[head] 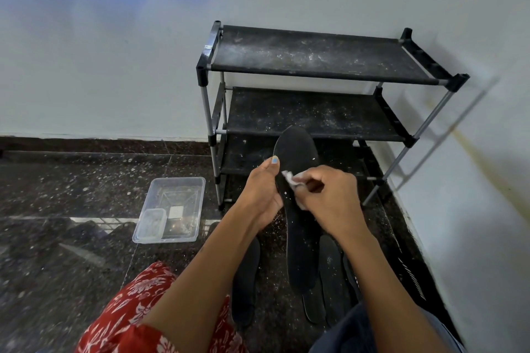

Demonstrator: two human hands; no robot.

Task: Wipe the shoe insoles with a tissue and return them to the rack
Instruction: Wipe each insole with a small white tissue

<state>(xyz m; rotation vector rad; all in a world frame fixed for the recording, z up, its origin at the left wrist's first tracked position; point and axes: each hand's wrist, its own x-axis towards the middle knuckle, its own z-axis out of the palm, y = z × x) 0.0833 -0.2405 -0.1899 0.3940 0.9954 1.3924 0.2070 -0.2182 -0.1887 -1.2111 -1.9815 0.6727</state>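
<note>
Bare rack (315, 54) shelves, wall behind

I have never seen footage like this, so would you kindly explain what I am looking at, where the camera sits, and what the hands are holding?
There is no machine here. A person wears a camera on the head, so this single picture looks forward and down at their own two hands.

The left hand grips a long black insole by its edge, raised in front of them. The right hand pinches a small white tissue against it.

More dark insoles lie on the speckled stone floor below. Ahead, in the corner, stands a black three-shelf rack, dusted with white specks. To the left on the floor sits a clear plastic container with a smaller one inside it.
</note>
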